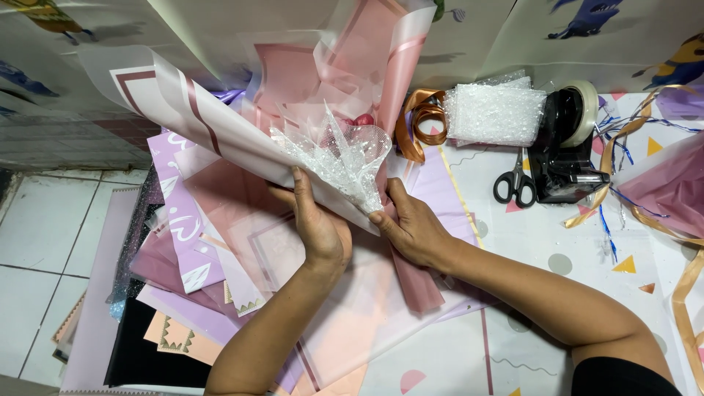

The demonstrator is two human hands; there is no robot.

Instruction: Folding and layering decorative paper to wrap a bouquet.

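Two bare hands work together on a flower bouquet [323, 110] that is propped up at the middle of the floor mat [543, 242]. The left hand [315, 220] grips the bouquet from below, its thumb pressed up onto the frosted white wrapping sheet [213, 117] with the maroon border, its other fingers curled around behind the stem end. The right hand [411, 224] closes on the same neck from the other side, its thumb tip touching the lower edge of the sheet just beneath a ruffle of white mesh netting [345, 158]. Pink translucent sheets [367, 51] rise behind the netting and fan toward the top of the view.

Under the hands lies a loose spread of wrapping papers [191, 242] in lilac, pink, peach and black, overlapping each other and reaching onto the white floor tiles [37, 242] at the left. To the right of the bouquet sit a coil of copper satin ribbon [422, 117], a bag of clear bubble wrap [495, 114], black-handled scissors [515, 183] and a black tape dispenser [565, 143] with a roll of tape. Blue and gold ribbon strands [612, 198] trail near the dispenser, well apart from both hands.
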